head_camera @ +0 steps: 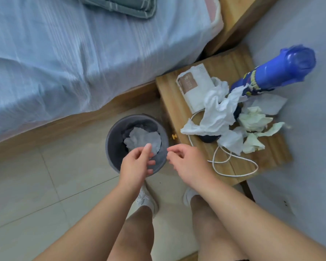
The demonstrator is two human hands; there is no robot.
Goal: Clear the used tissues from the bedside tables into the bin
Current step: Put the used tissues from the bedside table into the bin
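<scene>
Both hands hang empty with fingers loosely curled, the left hand (137, 161) over the bin's (113, 146) near rim above a crumpled tissue (143, 140) inside, the right hand (186, 161) between bin and table (169, 102), where used tissues (215, 113) crowd the far edge.

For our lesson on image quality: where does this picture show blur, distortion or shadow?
Head view: the blue bottle is smeared and stretched by wide-angle distortion near the edge; the tissue in the bin lies in shade; both hands, left and right, look fairly sharp.
</scene>
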